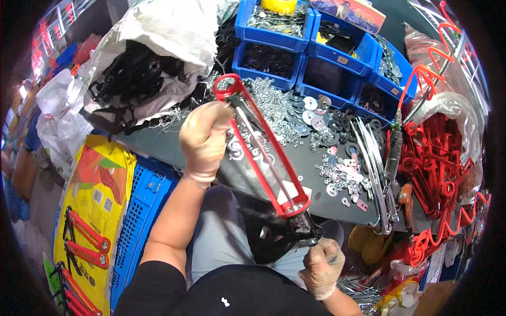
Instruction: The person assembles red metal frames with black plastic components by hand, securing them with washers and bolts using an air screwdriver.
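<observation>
Dark worktop (247, 176) is carrying heaps of silver washers (308, 113), with blue bins (316, 52) behind. Red caulking-gun frame (261, 150) is slanting across it toward the lap. Gloved left hand (204, 138) is fisting tight near the frame's top ring; gloved right hand (322, 266) is clenching the black trigger handle (295, 234).

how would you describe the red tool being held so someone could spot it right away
Start at the dark worktable strewn with silver washers, below the blue bins. Slanting across its near edge is a red caulking gun frame, gripped by the left hand near its ring end and the right hand at its black handle. Unlike the finished ones lying on the yellow sack, it is held up.
</observation>
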A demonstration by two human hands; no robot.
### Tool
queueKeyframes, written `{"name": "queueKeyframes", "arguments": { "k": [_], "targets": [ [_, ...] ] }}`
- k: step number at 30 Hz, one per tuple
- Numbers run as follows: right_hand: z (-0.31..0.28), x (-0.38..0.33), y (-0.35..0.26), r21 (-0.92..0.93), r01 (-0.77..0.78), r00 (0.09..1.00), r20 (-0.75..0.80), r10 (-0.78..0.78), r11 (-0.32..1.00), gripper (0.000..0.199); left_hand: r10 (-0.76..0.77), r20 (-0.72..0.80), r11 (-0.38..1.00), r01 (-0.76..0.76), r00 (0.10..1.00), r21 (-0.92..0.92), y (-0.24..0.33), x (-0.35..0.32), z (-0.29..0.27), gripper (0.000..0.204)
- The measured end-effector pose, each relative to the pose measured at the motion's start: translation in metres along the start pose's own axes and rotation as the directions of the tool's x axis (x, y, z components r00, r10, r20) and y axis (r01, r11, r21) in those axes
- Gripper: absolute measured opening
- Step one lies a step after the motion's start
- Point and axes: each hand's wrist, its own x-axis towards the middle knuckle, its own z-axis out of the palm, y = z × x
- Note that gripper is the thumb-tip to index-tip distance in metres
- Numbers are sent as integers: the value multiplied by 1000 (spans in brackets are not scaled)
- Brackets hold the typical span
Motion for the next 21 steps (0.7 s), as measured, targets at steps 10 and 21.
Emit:
{"name": "queueKeyframes", "arguments": {
  "k": [10, 21],
  "targets": [
    [-16, -7, -12, 306, -274, 960, 145, 240, 912, 17, -372, 82, 881, 380, 924, -282, 40, 14, -10, 23],
    [-59, -11, -10, 474, -605, 776, 532, 340, 640, 35, 513, -112, 858, -509, 851, 60, 92, 50, -28, 11]
  ]
}}
